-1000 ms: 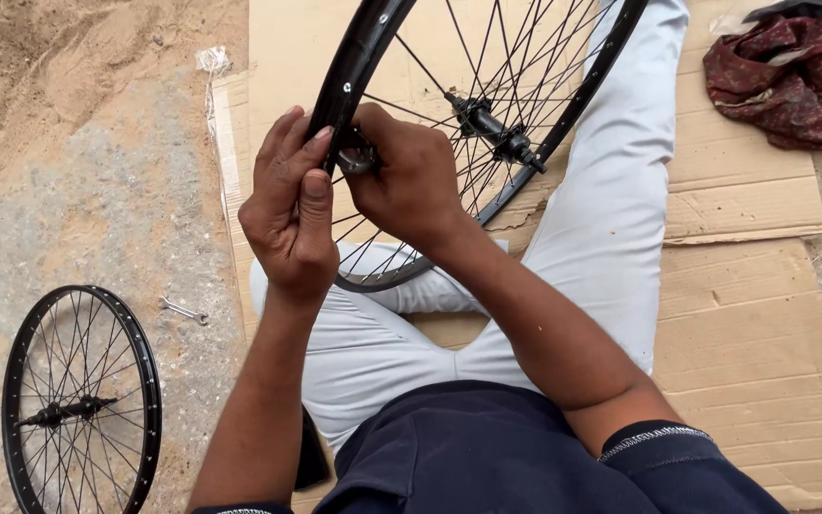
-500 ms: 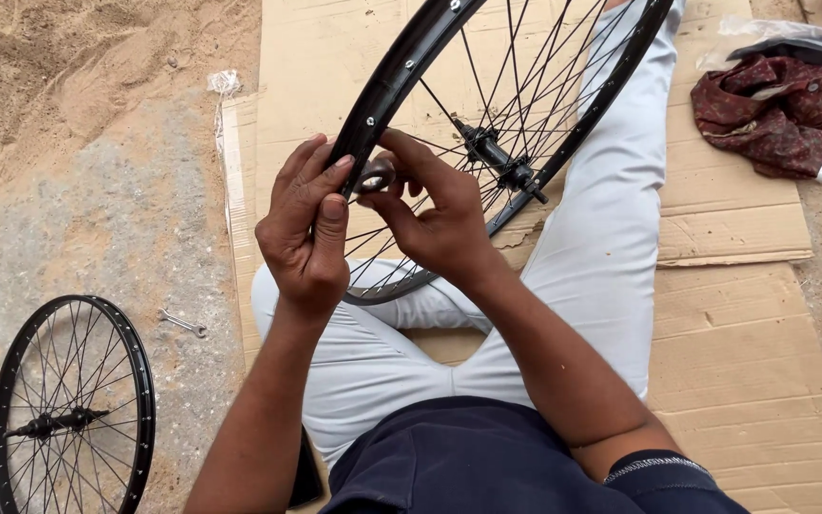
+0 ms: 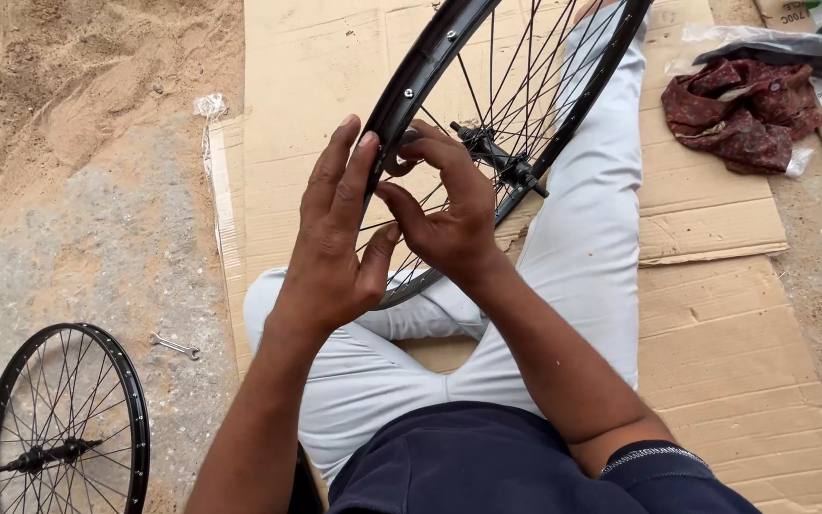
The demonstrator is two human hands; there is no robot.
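Landmark: black bicycle wheel, tilted across the person's lap on flattened cardboard.
Left hand: fingers straight and loosely spread, flat against the near side of the wheel's rim.
Right hand: just beside the left, fingertips pinched on a small grey tool at the rim.
Hub: right of both hands.
Second wheel: lying well left of the lap wheel, on gritty ground.
Small wrench: between the two wheels.
Dark red cloth: right of the lap wheel.

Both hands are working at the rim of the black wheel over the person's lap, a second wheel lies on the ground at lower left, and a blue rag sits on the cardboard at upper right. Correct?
Not quite: the head view shows the rag is dark red, not blue. The rest holds: left hand and right hand at the wheel's rim, second wheel lower left.
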